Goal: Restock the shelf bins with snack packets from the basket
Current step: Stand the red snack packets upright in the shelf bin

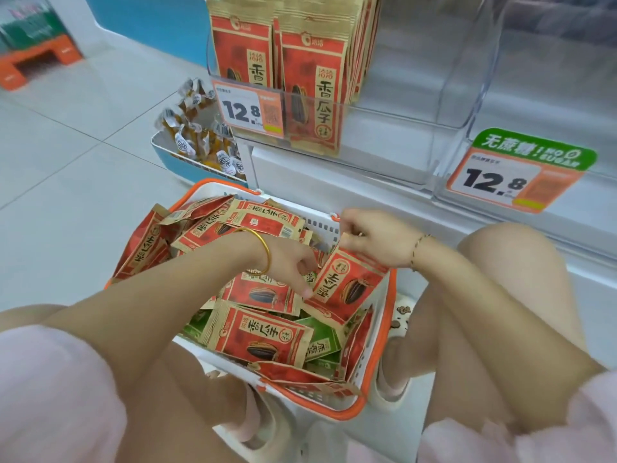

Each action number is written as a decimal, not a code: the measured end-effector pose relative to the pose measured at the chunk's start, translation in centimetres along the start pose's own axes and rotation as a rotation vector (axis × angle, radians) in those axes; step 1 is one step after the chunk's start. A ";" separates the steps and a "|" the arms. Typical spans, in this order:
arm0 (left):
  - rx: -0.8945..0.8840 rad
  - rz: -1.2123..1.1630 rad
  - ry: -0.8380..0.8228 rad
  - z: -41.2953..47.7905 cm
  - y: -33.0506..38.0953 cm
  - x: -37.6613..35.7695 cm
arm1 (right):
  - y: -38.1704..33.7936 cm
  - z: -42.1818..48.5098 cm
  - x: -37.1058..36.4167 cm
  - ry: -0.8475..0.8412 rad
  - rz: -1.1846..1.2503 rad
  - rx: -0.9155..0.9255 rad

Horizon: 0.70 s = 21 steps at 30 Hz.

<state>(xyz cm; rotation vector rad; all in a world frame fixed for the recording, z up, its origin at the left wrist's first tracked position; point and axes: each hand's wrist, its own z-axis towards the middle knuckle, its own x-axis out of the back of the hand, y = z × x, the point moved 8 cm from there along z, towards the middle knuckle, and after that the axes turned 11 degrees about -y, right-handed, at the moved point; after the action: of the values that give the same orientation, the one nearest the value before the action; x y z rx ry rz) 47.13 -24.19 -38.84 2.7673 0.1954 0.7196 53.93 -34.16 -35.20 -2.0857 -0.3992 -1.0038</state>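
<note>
A white basket with an orange rim (374, 379) stands on the floor between my knees, filled with several red sunflower-seed packets and a few green ones (320, 342). My right hand (374, 238) pinches the top edge of one red packet (347, 285) that stands tilted at the basket's right side. My left hand (293, 265) reaches down into the basket and its fingers touch that packet's left edge. Above, a clear shelf bin (384, 128) holds upright red packets (310, 85) in its left part.
To the right is a second clear bin (500, 95) with a green and orange 12.8 price tag (521, 172). A blue tray of small wrapped snacks (197, 138) stands on the floor to the left of the shelf. Tiled floor spreads out to the left.
</note>
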 end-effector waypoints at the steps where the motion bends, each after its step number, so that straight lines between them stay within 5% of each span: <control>1: -0.017 -0.040 -0.007 -0.2 0.8 0.2 | 0.2 -0.9 1.3 0.078 0.102 0.002; 7: -0.092 -0.240 0.187 -2.2 0.1 4.5 | 3.4 -3.2 2.5 0.286 0.760 -0.031; 15: -0.085 -0.076 0.391 -8.3 1.1 9.7 | -2.4 -3.6 5.2 0.315 -0.213 0.021; 21: -0.183 -0.031 0.812 -13.7 3.6 14.2 | -5.4 -2.3 7.2 0.278 0.105 0.146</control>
<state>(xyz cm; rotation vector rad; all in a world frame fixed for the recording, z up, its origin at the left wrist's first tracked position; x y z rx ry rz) 52.89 -21.62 -19.77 2.1484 0.3045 1.7128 54.28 -32.70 -26.07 -1.7880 -0.2119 -1.1465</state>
